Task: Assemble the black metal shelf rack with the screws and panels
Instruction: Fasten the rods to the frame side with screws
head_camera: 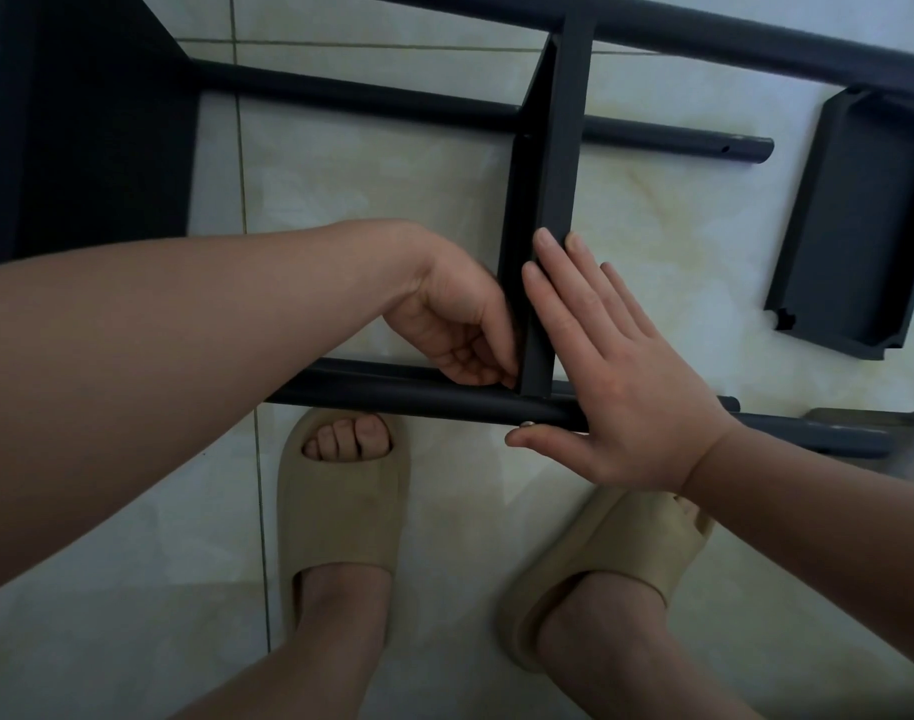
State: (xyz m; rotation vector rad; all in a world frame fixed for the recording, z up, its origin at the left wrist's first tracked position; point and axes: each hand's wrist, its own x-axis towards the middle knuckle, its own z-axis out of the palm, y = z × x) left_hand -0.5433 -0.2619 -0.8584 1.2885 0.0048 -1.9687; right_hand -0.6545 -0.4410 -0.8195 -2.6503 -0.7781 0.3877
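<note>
Panel (pixel 566 148) on edge, long axis front-to-back; tubes (pixel 392 397) run left-right.

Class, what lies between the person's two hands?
The head view shows a black shelf panel, standing on edge, between the left hand and the right hand.

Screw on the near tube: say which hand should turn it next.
Probably the right hand: its thumb lies beside the screw, while the left hand is curled at the foot of the panel.

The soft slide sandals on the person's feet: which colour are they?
Plain beige, no pattern; the soft slide sandals show best in the head view.
</note>
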